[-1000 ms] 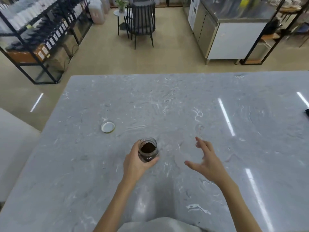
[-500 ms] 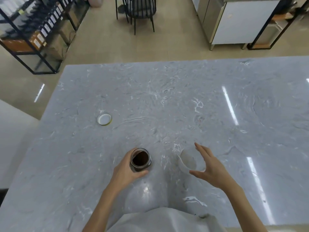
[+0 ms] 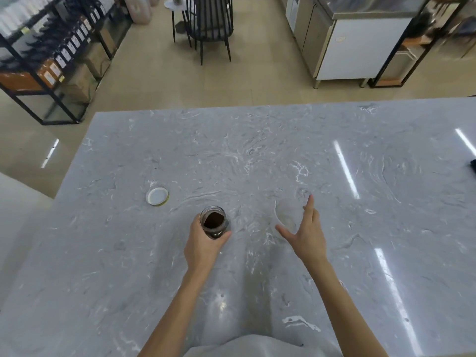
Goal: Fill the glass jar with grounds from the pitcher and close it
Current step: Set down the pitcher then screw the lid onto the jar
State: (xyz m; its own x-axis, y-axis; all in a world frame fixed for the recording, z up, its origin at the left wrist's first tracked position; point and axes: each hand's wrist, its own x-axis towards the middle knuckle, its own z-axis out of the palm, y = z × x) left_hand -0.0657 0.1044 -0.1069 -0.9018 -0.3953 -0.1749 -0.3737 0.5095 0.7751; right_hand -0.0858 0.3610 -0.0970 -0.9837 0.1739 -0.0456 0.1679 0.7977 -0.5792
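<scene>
A small glass jar point(image 3: 215, 222) with dark brown grounds inside stands open on the grey marble table point(image 3: 257, 150). My left hand point(image 3: 203, 247) is wrapped around it from the near side. The jar's white lid point(image 3: 157, 196) lies flat on the table to the far left of the jar, apart from it. A pale, see-through pitcher point(image 3: 285, 217) stands right of the jar and looks empty. My right hand point(image 3: 307, 235) is just beside the pitcher with its fingers spread and straight, holding nothing.
A dark object point(image 3: 473, 165) pokes in at the table's right edge. Beyond the far edge are a black chair point(image 3: 210, 24), a metal counter unit point(image 3: 360, 45) and a black shelf rack point(image 3: 51, 57) with bottles and boxes on the left.
Half a second ago my right hand was curled around the pitcher; now its fingers are straight and off it. My left hand keeps its hold on the jar.
</scene>
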